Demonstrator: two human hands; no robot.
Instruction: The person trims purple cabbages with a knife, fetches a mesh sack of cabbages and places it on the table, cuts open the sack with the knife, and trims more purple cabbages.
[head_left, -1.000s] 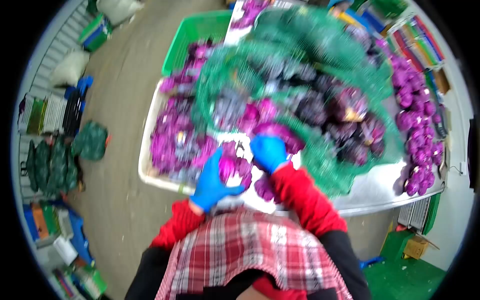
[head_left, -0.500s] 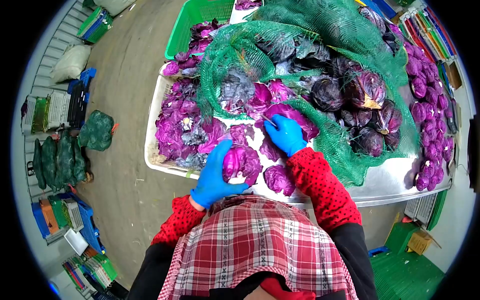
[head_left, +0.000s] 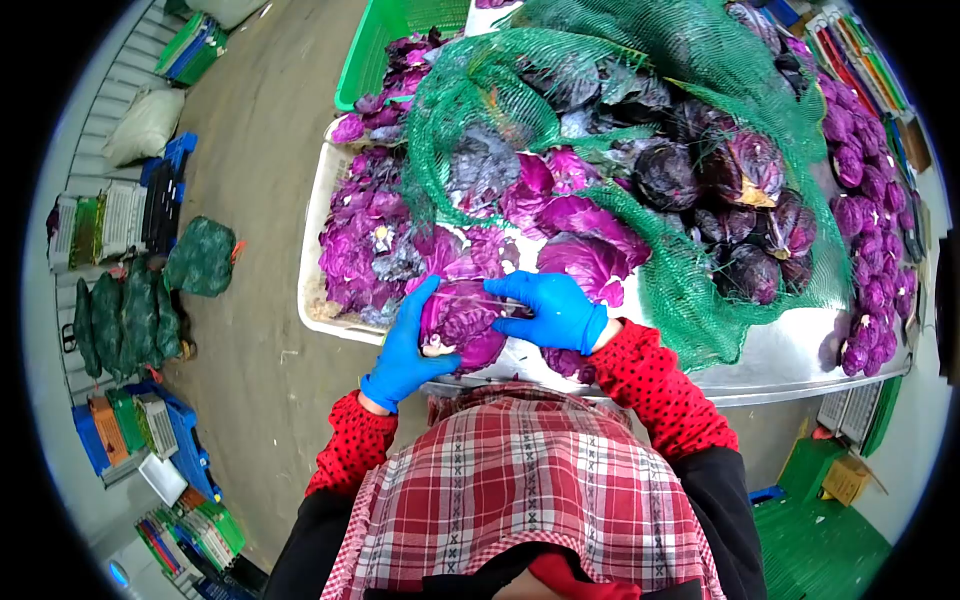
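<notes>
A purple cabbage head (head_left: 466,322) with a pale cut stem end rests in my left hand (head_left: 405,350), whose gloved fingers curl around its left side. From the right, my right hand (head_left: 556,311) reaches over the cabbage, closed on a small knife (head_left: 487,301). Its thin blade is blurred across the cabbage's top, and the handle is hidden in the blue glove. Large loose purple leaves (head_left: 585,262) lie on the metal table (head_left: 765,350) just beyond my right hand. Part of another purple piece shows beneath my right wrist.
To the left stands a white crate (head_left: 318,235) heaped with purple leaves, with a green crate (head_left: 370,50) behind it. A green mesh bag (head_left: 690,320) spreads over the table, holding dark untrimmed cabbages (head_left: 665,175). Trimmed cabbages (head_left: 870,240) line the right edge.
My right hand has come back from the leaves by the net to the cabbage, bringing the knife across it. A large leaf now lies beyond. The left hand still holds the cabbage.
</notes>
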